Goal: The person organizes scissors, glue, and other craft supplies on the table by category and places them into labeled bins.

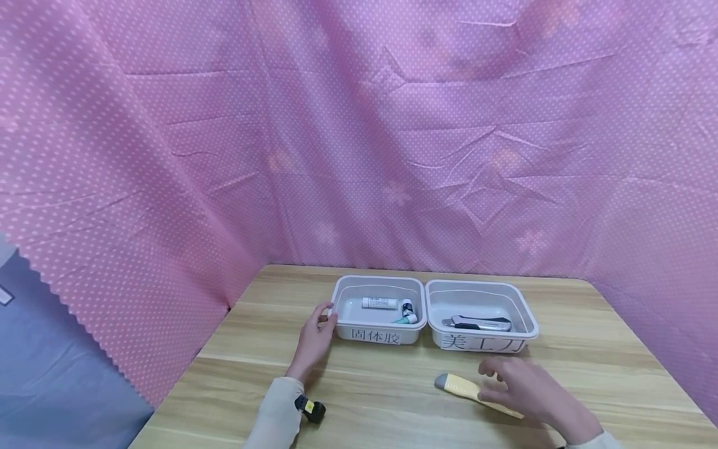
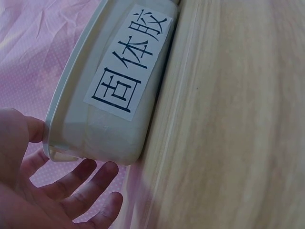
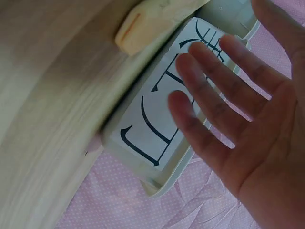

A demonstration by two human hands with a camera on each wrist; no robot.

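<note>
My left hand (image 1: 316, 340) rests at the left front corner of a white plastic bin (image 1: 350, 325) holding several glue sticks (image 1: 380, 303). In the left wrist view the thumb touches the bin's rim, and the other fingers extend loosely beside its end wall. Over the table hovers my right hand (image 1: 518, 386), fingers spread and slightly bent, nothing in its palm. Just beneath it lies a yellow utility knife (image 1: 462, 386) with a grey end, partly hidden by the hand. Behind that stands a second white bin (image 1: 530, 318) with grey-and-black utility knives (image 1: 479, 323) inside.
Both bins stand side by side on a wood-grain table (image 1: 370, 399). Each front carries a paper label (image 1: 376, 337) with Chinese characters. A pink dotted cloth (image 1: 392, 156) hangs behind the table and along its sides.
</note>
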